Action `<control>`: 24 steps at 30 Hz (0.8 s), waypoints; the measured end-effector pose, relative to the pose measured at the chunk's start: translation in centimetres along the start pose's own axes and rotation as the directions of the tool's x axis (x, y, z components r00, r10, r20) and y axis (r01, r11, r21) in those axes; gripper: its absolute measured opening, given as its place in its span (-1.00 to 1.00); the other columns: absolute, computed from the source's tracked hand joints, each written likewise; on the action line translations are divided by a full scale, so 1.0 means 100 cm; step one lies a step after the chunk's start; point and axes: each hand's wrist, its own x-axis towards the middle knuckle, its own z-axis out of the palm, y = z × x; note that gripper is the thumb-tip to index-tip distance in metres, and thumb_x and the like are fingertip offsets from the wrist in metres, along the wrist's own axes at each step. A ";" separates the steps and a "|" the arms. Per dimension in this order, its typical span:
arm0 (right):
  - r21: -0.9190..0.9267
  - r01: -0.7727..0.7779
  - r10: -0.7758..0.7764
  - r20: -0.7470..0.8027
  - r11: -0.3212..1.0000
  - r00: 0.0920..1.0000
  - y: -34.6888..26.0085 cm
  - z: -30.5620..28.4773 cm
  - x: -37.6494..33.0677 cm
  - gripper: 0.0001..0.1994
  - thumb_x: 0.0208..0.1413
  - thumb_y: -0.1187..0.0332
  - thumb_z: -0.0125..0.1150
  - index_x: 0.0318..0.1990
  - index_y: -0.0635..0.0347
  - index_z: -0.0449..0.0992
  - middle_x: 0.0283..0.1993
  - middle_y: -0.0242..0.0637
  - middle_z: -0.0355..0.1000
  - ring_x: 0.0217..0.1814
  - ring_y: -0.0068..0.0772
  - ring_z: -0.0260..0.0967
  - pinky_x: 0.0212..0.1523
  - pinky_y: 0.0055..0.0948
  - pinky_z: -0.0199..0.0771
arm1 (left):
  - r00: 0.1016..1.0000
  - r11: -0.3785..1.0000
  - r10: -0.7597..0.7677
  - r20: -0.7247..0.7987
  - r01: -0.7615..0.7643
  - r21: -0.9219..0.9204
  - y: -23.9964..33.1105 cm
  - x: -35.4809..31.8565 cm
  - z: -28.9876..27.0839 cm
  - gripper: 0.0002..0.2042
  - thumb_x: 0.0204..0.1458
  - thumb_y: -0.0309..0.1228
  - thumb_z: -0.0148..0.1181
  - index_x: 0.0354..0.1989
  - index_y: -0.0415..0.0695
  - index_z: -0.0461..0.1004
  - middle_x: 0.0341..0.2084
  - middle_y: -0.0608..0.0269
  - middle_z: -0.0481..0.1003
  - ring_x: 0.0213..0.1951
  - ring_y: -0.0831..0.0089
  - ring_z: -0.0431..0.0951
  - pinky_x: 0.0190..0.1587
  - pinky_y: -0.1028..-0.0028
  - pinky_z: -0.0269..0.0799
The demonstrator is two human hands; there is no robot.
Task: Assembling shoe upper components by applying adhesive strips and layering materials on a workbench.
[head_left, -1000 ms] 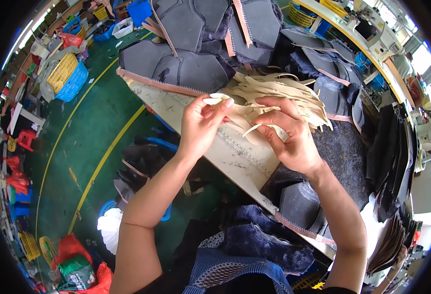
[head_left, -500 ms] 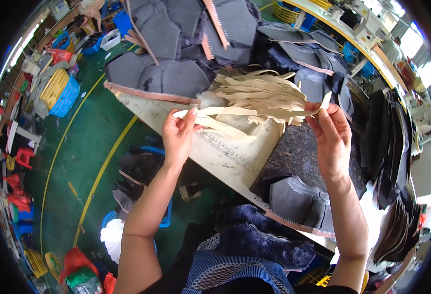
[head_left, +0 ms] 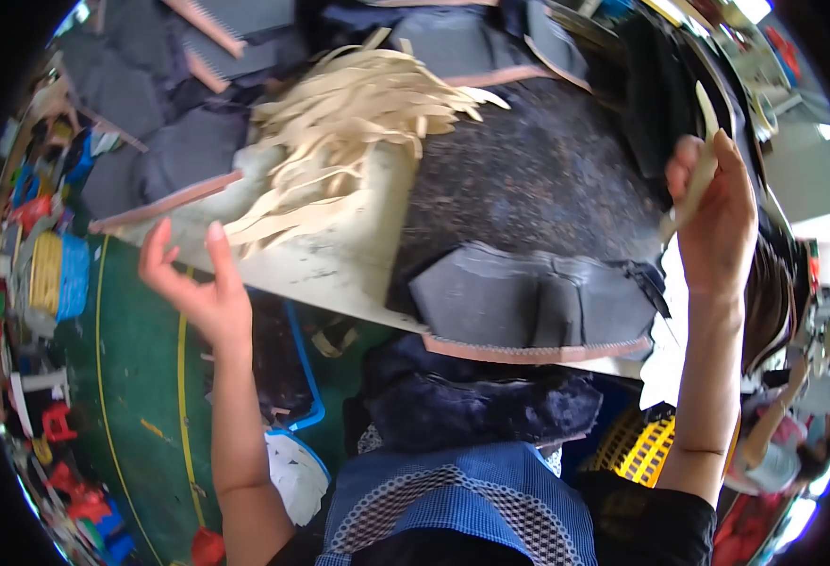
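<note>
My right hand (head_left: 717, 203) is raised at the right of the table, pinching a cream-coloured strip (head_left: 705, 174) that sticks up past the fingertips and hangs below them. My left hand (head_left: 203, 288) is over the table's left front edge, fingers apart and holding nothing. Beside its fingertips lie the ends of a loose pile of cream strips (head_left: 349, 104). Between my forearms, a dark grey shaped shoe-upper piece (head_left: 538, 302) with a pink toothed edge lies at the front of the table. A dark mottled slab (head_left: 528, 170) stretches behind it.
More grey pieces with pink edges (head_left: 174, 165) are stacked at the far left. Dark sheets (head_left: 655, 90) stand at the right. A yellow basket (head_left: 637, 448) is below the table at right, a blue-rimmed bin (head_left: 304, 368) below at left. Another person (head_left: 773, 443) is at far right.
My right hand has drawn a strip away from the pile to the right. My left hand has let go and opened. The whole view has turned rightward.
</note>
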 end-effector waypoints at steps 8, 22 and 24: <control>-0.307 -0.404 0.408 -0.054 0.862 0.911 -0.014 -0.004 -0.082 -0.85 0.30 0.37 0.28 -0.12 0.21 0.45 -0.36 -0.33 0.52 -0.48 -0.68 0.41 -0.57 -0.74 0.23 | 0.454 0.883 0.467 0.759 -0.185 -0.432 0.130 -0.023 0.066 -0.41 0.04 -0.13 0.51 0.16 -0.19 0.47 0.15 0.03 0.42 0.21 0.03 0.38 0.28 0.11 0.30; -0.653 -0.022 0.364 0.395 0.757 0.844 0.009 0.038 -0.075 -0.95 0.15 0.51 0.39 -0.27 0.29 0.68 -0.49 -0.24 0.55 -0.45 -0.40 0.58 -0.41 -0.38 0.50 | 0.375 0.629 0.385 0.843 0.562 -0.537 0.159 -0.020 0.056 -0.60 -0.01 -0.48 0.57 0.02 -0.28 0.63 -0.29 0.20 0.61 -0.26 0.47 0.62 -0.17 0.47 0.53; -0.669 0.022 0.359 0.426 0.743 0.830 0.015 0.042 -0.067 -0.92 0.11 0.47 0.40 -0.26 0.27 0.69 -0.45 -0.16 0.57 -0.42 -0.23 0.60 -0.38 -0.33 0.54 | 0.372 0.659 0.425 0.825 0.498 -0.564 0.162 -0.018 0.054 -0.56 -0.04 -0.42 0.59 0.03 -0.28 0.62 -0.30 0.19 0.60 -0.26 0.44 0.62 -0.19 0.47 0.52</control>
